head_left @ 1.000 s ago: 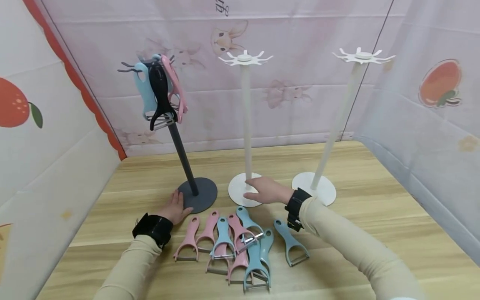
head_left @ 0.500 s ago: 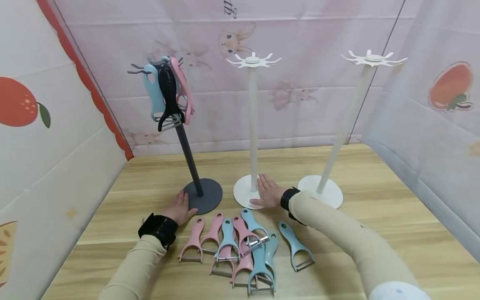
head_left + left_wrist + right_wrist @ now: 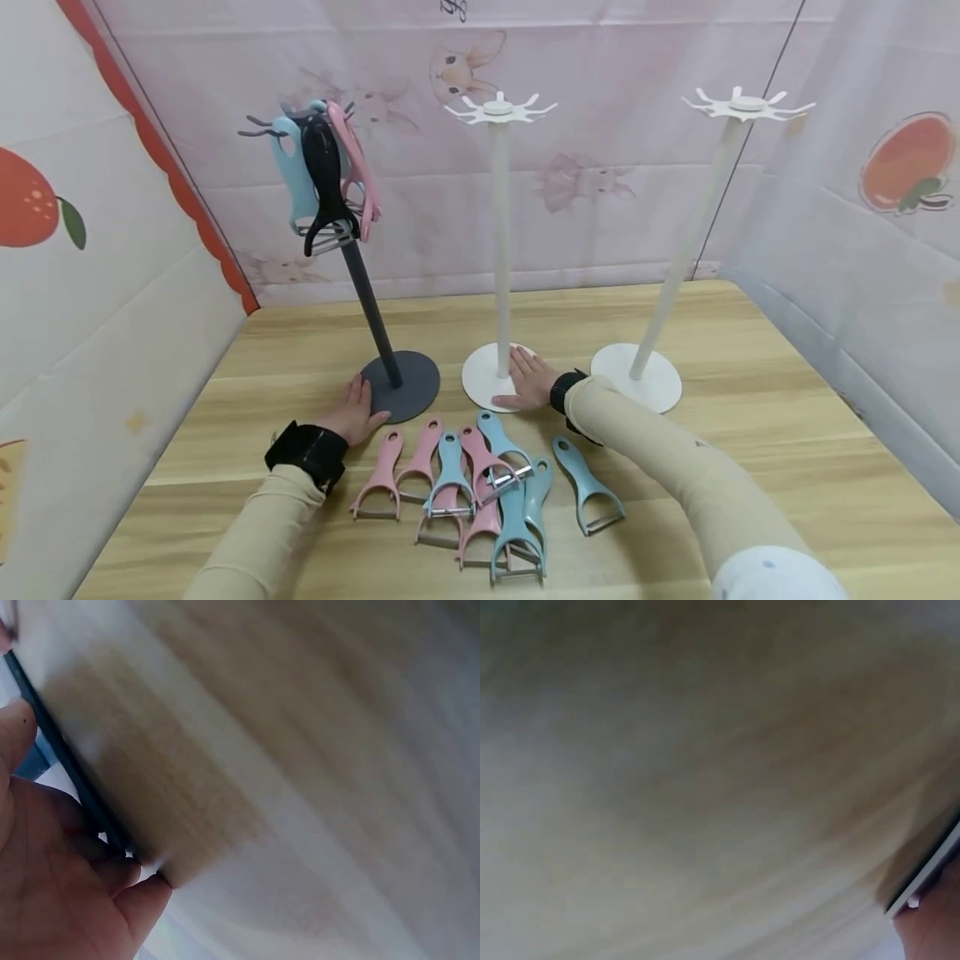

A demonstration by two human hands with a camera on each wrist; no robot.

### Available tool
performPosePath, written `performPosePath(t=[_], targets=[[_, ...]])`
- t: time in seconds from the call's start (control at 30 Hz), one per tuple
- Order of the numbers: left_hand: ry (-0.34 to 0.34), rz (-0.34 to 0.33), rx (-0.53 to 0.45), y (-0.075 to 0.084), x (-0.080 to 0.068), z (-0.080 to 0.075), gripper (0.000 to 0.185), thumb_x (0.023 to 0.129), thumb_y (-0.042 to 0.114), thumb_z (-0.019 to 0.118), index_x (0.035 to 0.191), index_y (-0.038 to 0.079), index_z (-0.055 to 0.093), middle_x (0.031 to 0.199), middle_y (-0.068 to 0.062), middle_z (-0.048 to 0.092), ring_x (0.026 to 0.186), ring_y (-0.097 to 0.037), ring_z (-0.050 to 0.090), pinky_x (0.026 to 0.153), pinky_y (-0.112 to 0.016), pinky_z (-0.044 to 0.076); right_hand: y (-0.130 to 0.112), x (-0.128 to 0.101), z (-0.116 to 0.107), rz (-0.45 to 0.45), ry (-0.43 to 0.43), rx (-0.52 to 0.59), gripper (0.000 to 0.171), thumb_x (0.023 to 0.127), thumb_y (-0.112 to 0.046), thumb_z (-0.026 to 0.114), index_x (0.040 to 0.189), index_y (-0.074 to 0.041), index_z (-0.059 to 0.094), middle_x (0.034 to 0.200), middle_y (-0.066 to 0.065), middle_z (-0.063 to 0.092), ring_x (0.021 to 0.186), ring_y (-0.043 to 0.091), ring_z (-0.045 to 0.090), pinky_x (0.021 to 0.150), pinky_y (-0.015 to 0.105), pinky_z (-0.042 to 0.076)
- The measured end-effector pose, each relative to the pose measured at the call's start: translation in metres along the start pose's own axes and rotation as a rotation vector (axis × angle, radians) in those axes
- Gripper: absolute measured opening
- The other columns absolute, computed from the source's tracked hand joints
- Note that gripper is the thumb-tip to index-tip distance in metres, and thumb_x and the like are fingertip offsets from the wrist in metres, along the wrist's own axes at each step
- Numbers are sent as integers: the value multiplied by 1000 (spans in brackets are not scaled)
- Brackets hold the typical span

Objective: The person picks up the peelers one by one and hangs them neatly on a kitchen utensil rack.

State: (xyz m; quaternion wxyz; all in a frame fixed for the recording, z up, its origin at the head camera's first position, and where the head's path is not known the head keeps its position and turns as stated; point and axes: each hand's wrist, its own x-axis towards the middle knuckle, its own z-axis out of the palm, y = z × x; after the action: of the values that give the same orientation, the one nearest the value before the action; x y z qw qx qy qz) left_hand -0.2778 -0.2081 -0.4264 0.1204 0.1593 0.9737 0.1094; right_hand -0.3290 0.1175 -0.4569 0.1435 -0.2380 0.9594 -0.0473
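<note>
Left hand (image 3: pixel 352 414) rests flat-fingered at nine o'clock of round dark-grey stand base (image 3: pixel 408 385); right hand (image 3: pixel 529 381) lies spread on round white stand base (image 3: pixel 480 382)

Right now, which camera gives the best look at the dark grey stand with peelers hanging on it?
The head view: the dark grey stand shows whole, from hooks to base, with the left hand at its base. The left wrist view shows only a blurred dark edge by the fingers; the right wrist view shows none of it.
</note>
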Motion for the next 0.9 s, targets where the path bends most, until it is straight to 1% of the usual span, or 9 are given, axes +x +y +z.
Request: performPosePath(t=[0.17, 0.27, 0.33, 0.4, 0.47, 0.53, 0.67, 0.77, 0.9], targets=[[-2, 35, 12, -2, -7, -5, 65, 97, 28, 40, 132, -22, 19, 138, -42, 6, 129, -51, 8, 102, -54, 21, 0, 4, -2, -9, -7, -3, 94, 87, -61, 39, 143, 6, 3, 149, 22, -1, 137, 33, 0, 108, 46, 9], [44, 62, 40, 3, -19, -11, 63, 96, 31, 43, 129, -20, 31, 133, -42, 25, 124, -49, 27, 96, -53, 31, 1, 5, 0, -14, -6, -6, 94, 87, -61, 39, 143, 6, 2, 149, 22, -2, 137, 33, -1, 109, 46, 8], [96, 72, 66, 9, -29, -12, 52, 93, 32, 48, 116, -15, 51, 111, -35, 50, 104, -42, 51, 82, -47, 44, 2, 5, 1, -15, -1, -14, 94, 88, -61, 38, 143, 6, 1, 149, 22, -2, 137, 33, -1, 109, 46, 8], [123, 59, 85, 19, -41, -12, 40, 91, 34, 53, 96, -6, 60, 83, -20, 59, 75, -30, 58, 62, -39, 47, 4, 5, 1, -11, -3, -25, 94, 88, -61, 37, 143, 6, 1, 149, 22, -2, 137, 32, -1, 109, 45, 8], [132, 48, 96, 26, -54, -11, 33, 88, 35, 56, 81, 2, 59, 65, -6, 53, 57, -18, 50, 50, -32, 39, 3, 6, 1, -8, -6, -26, 94, 88, -61, 37, 143, 6, 1, 149, 22, -2, 137, 32, -1, 109, 45, 8], [103, 42, 80, 35, -66, -9, 33, 86, 37, 59, 80, 4, 57, 57, -1, 48, 52, -14, 44, 47, -29, 34, 2, 6, 0, -3, -7, -24, 94, 88, -61, 37, 143, 5, 1, 149, 21, -2, 137, 32, -1, 109, 45, 8], [38, 49, 27, 48, -83, -4, 46, 81, 38, 65, 101, -2, 57, 58, 0, 46, 53, -14, 43, 48, -29, 33, -1, 4, -3, 0, -6, -5, 94, 87, -60, 39, 143, 5, 2, 149, 22, -1, 137, 32, 0, 109, 45, 9], [2, 40, -12, 54, -88, 0, 52, 79, 35, 68, 110, -4, 53, 61, -1, 45, 53, -14, 43, 48, -29, 32, -2, 4, -3, -2, -5, 1, 94, 87, -60, 40, 143, 6, 2, 149, 23, 0, 137, 33, 1, 108, 47, 9], [-14, 44, -62, 58, -88, 4, 52, 77, 29, 70, 111, -5, 52, 62, -1, 46, 53, -14, 43, 48, -28, 32, -1, 4, -1, 2, -7, -8, 95, 87, -60, 41, 143, 6, 2, 149, 23, 0, 137, 33, 1, 108, 46, 10]])
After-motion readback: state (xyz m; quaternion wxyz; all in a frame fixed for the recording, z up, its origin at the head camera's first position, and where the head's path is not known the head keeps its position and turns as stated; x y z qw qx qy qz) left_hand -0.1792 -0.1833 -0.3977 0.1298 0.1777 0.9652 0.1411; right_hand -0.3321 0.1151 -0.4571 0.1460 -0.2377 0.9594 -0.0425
